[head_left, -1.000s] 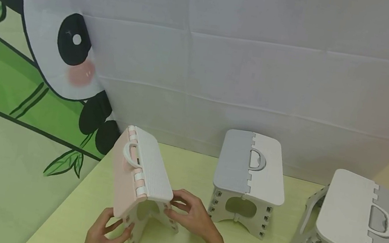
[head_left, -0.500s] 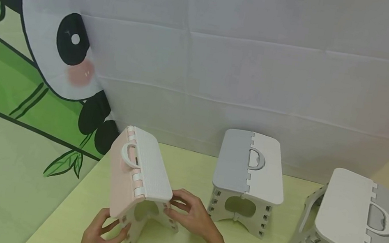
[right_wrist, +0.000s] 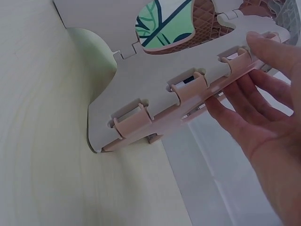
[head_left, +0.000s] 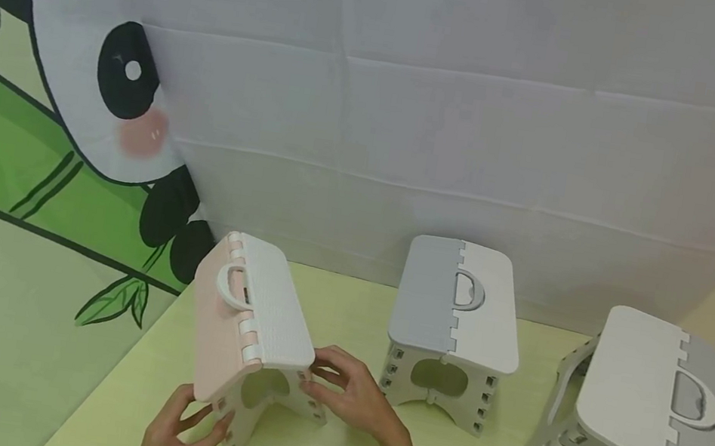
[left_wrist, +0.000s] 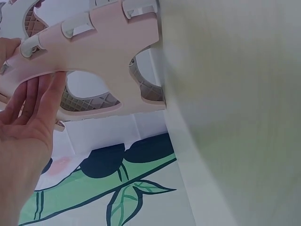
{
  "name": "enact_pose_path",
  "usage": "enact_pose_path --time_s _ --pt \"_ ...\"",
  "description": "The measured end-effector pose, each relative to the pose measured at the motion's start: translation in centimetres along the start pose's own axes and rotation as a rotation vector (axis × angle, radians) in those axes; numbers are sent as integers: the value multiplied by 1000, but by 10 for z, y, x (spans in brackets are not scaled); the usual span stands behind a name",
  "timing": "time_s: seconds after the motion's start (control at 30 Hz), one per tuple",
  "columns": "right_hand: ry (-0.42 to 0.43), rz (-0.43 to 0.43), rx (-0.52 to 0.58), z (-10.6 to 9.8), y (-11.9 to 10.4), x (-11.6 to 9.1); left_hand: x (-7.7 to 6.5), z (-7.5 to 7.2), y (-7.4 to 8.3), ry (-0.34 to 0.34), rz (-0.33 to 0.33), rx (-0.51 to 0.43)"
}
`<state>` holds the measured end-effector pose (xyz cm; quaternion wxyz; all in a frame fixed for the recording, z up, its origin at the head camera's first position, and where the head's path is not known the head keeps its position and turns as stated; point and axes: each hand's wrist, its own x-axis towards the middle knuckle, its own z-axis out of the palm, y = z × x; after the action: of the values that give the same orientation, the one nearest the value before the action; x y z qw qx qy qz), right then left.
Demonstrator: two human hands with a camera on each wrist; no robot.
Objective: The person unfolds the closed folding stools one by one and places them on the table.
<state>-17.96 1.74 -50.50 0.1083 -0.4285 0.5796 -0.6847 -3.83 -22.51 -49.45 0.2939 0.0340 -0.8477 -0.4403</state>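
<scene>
A pink and white folding stool (head_left: pixel 279 311) stands partly unfolded at the left of the table, its two top halves meeting in a ridge with a white handle (head_left: pixel 232 285). My left hand (head_left: pixel 180 430) grips the pink side near its front corner. In the left wrist view, those fingers (left_wrist: pixel 46 96) hook under the edge of the pink leg panel (left_wrist: pixel 113 44). My right hand (head_left: pixel 350 393) pinches the front corner under the white half. Seen from the right wrist, the thumb (right_wrist: pixel 263 47) lies on the white leg panel (right_wrist: pixel 150 80), fingers behind its hinged edge.
Two unfolded grey and white stools stand to the right, a smaller one (head_left: pixel 459 302) against the back and a larger one (head_left: pixel 648 401) near the right edge. A cloth with a panda print (head_left: pixel 412 124) hangs behind the pale table (head_left: pixel 117 418).
The pink half of the stool has swung out to the left, spreading the top wider. My left hand has moved left with it; the right hand keeps its hold at the white corner.
</scene>
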Motion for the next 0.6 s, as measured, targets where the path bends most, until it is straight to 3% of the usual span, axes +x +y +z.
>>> enact_pose_path --time_s 0.6 --pt "-49 -102 -51 -5 5 -1 1 -4 -4 3 73 -43"
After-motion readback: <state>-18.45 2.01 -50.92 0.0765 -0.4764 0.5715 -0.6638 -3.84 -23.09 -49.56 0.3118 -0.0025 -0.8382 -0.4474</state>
